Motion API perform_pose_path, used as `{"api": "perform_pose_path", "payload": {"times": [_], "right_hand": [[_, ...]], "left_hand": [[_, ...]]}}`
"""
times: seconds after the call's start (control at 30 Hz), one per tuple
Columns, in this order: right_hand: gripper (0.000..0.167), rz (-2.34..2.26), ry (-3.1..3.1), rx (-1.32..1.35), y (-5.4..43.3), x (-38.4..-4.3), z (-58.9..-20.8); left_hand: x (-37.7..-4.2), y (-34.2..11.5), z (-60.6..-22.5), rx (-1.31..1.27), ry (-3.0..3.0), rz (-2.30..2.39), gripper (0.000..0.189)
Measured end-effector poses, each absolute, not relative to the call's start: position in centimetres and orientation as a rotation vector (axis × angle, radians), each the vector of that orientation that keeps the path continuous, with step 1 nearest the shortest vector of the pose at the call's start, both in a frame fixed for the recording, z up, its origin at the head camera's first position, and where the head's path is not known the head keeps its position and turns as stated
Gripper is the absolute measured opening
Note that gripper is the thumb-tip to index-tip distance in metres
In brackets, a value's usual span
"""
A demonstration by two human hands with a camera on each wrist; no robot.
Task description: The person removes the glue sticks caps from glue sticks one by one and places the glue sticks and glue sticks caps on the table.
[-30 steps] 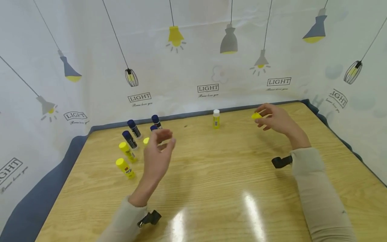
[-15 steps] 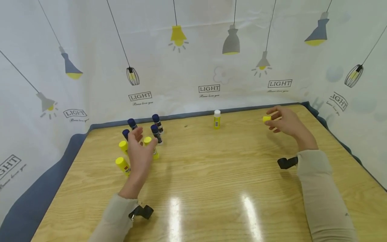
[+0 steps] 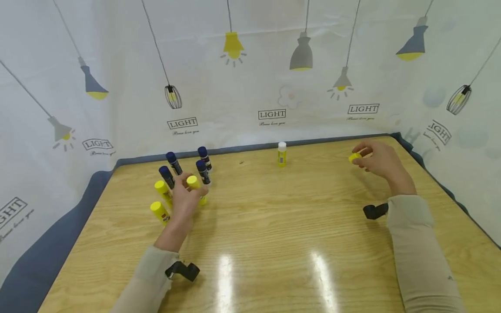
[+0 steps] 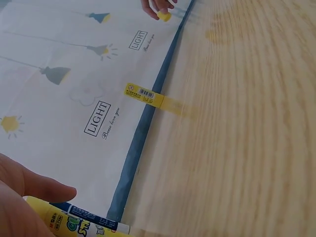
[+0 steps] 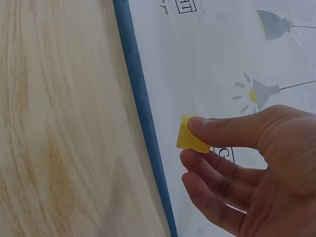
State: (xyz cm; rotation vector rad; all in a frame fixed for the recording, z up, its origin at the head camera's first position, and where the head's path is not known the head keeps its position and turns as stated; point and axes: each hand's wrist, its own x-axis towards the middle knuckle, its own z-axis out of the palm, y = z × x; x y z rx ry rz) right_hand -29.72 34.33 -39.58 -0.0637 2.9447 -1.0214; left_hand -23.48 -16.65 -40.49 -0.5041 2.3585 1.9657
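Note:
My left hand (image 3: 185, 198) is around the yellow cap of a glue stick (image 3: 192, 181), thumb on one side and fingers on the other. In the left wrist view this glue stick (image 4: 74, 222) shows its printed label at the bottom, partly covered by the hand. Off to the right, above the table, my right hand (image 3: 381, 160) pinches a small yellow cap (image 3: 354, 158) between thumb and fingertips. The right wrist view shows that cap (image 5: 191, 136) from close by. A yellow glue stick with a white top (image 3: 282, 154) stands upright near the back edge, between the hands.
Two more yellow glue sticks (image 3: 159, 211) stand left of my left hand. Several navy-capped glue sticks (image 3: 203, 171) stand just behind it. The wooden table (image 3: 274, 226) ends at a lamp-printed cloth (image 3: 235, 95) along the back.
My left hand has moved left to the yellow glue stick and closed around its cap. The right hand has drifted a little to the right with the yellow cap.

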Motion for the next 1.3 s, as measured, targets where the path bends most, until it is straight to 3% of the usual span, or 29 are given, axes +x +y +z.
{"api": "perform_pose_path", "payload": {"times": [0.5,0.8,1.3], "right_hand": [[0.042,-0.861,2.966,-0.073,35.1,-31.0,-41.6],[0.037,-0.805,2.938,-0.112,34.7,-31.4,-42.8],[0.044,-0.784,2.877,-0.172,33.6,-32.0,-43.3]], "left_hand": [[-24.0,-17.1,-41.8,-0.5,2.282,1.919,0.048],[-24.3,-17.0,-42.2,-0.449,2.249,1.904,0.053],[-24.3,-16.8,-42.4,-0.466,2.239,1.936,0.059]]}}
